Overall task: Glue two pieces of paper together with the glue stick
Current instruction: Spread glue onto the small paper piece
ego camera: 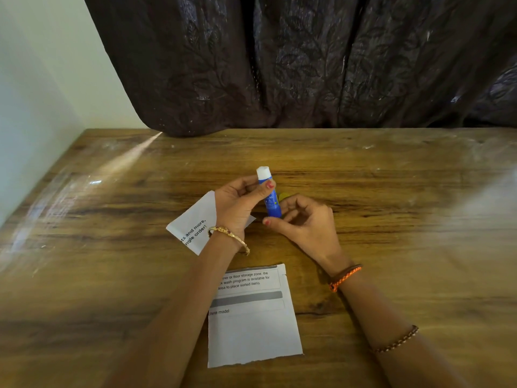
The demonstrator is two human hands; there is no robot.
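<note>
– How are the hands placed?
– Both forearms reach forward. The left hand (241, 202) is raised, thumb and fingers curled in a pinch.
– And the other?
– The right hand (305, 222) sits lower, fingers bent, thumb pointing left.

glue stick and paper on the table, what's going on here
A person sits at a wooden table holding a blue glue stick upright. The left hand grips its upper part, and the right hand has its fingers at the base. The white glue tip is exposed, and a yellow-green object, probably the cap, peeks out behind the right hand. Two pieces of paper lie apart on the table: one partly under the left wrist, the other nearer the person. Neither looks glued yet.
</note>
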